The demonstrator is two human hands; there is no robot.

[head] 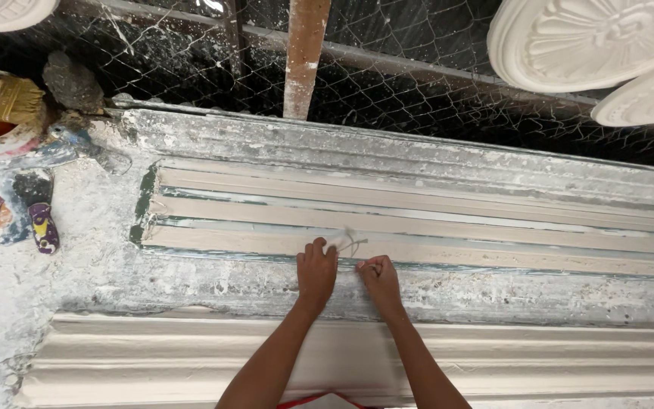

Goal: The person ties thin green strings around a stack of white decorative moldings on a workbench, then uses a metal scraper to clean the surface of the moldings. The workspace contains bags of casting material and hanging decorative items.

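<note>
A long grooved moulding form (433,220) filled with wet pale plaster lies across the plaster-caked bench. My left hand (316,270) and my right hand (378,277) rest side by side at its near edge, fingers pinched. Between them they hold a small tuft of whitish fibre strands (348,243) over the near groove of the form. Both forearms reach up from the bottom of the view.
A cast white cornice length (191,356) lies in front of the form. At far left sit a brush (10,98) on a bowl and a small purple-handled tool (43,227). Round plaster ceiling roses (584,38) hang over wire mesh (418,83) behind, beside a wooden post (304,53).
</note>
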